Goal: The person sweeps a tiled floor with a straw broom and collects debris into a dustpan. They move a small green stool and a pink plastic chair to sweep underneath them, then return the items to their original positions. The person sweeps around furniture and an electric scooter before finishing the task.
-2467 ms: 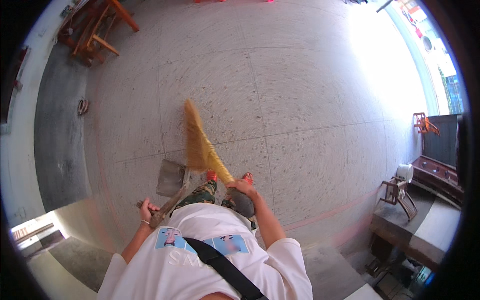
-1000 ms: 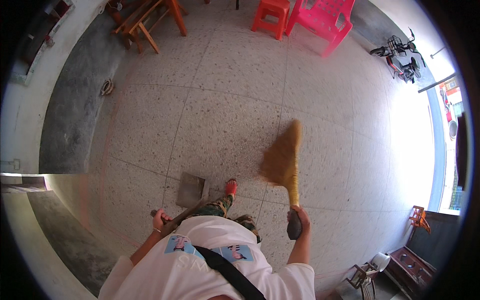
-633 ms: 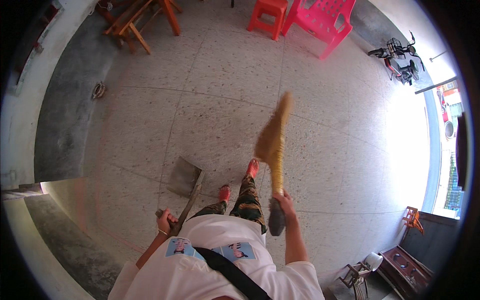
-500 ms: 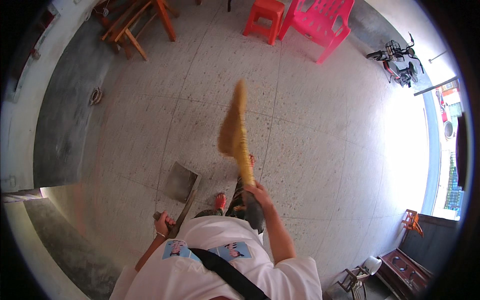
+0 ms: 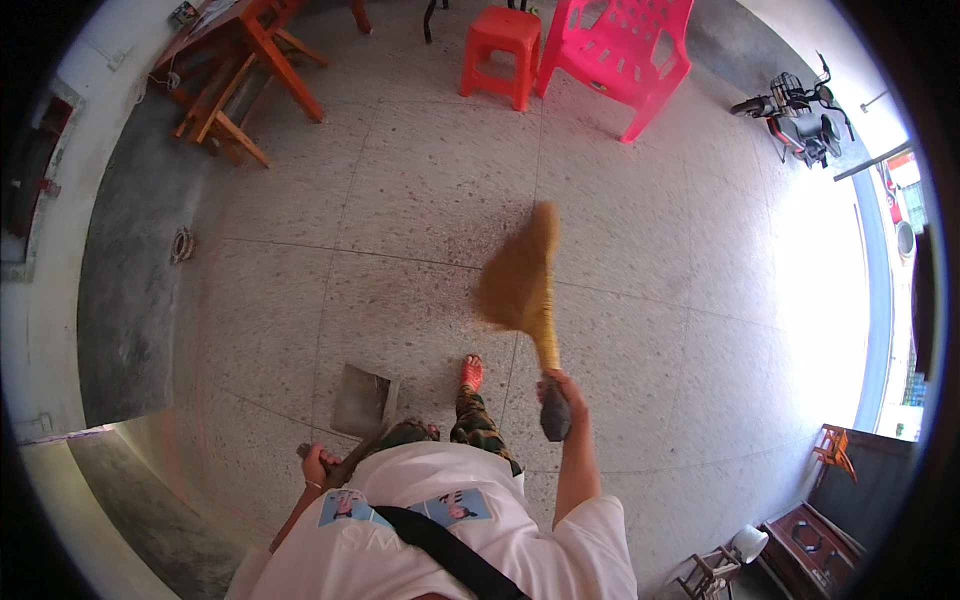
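Observation:
My right hand (image 5: 570, 396) is wrapped round the lower end of a short straw broom (image 5: 520, 275). The broom has a dark grip end and a yellow bound neck. Its brown fan-shaped head points away from me over the floor and looks slightly blurred. Whether the bristles touch the floor I cannot tell. My left hand (image 5: 318, 464) is closed round the handle of a grey dustpan (image 5: 360, 400), low at my left side. The pan is in front of my left leg, and part of its handle is hidden by my shirt.
Speckled floor tiles (image 5: 420, 170) carry scattered dark bits ahead of me. Beyond are a red stool (image 5: 500, 50), a pink plastic chair (image 5: 620, 55) and a wooden table (image 5: 265, 50). A scooter (image 5: 800, 120) stands far right. My foot (image 5: 471, 372) is forward.
My right hand has moved right with the broom, whose head now shows broader. One foot is farther forward. The stool and chair appear larger, and the dustpan stays in my left hand.

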{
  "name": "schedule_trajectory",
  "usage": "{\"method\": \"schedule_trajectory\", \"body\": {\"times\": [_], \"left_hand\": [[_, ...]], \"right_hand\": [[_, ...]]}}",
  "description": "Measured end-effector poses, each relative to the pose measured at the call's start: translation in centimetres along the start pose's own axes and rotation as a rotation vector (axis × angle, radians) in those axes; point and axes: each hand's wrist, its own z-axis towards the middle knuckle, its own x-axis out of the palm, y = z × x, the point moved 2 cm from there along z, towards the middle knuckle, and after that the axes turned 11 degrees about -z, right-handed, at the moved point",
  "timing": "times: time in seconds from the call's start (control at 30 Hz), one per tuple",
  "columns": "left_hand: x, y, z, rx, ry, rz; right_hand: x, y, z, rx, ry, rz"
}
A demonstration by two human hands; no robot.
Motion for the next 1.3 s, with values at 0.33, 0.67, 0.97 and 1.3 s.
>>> {"method": "schedule_trajectory", "body": {"times": [0.33,0.67,0.97,1.3], "left_hand": [[12.2,-1.3,4.1,-0.065,0.069,-0.030],[30.7,-4.8,11.3,-0.092,0.179,0.084],[41.5,-7.0,20.9,-0.120,0.386,0.241],[53.8,-12.3,22.2,-0.136,0.426,0.408]], "right_hand": [[-1.7,9.0,-0.1,-0.284,-0.320,0.268],[15.7,24.0,6.6,-0.286,0.091,0.117],[14.0,33.4,12.8,-0.089,-0.003,0.110],[10.4,37.8,11.5,-0.172,-0.327,0.207]]}}
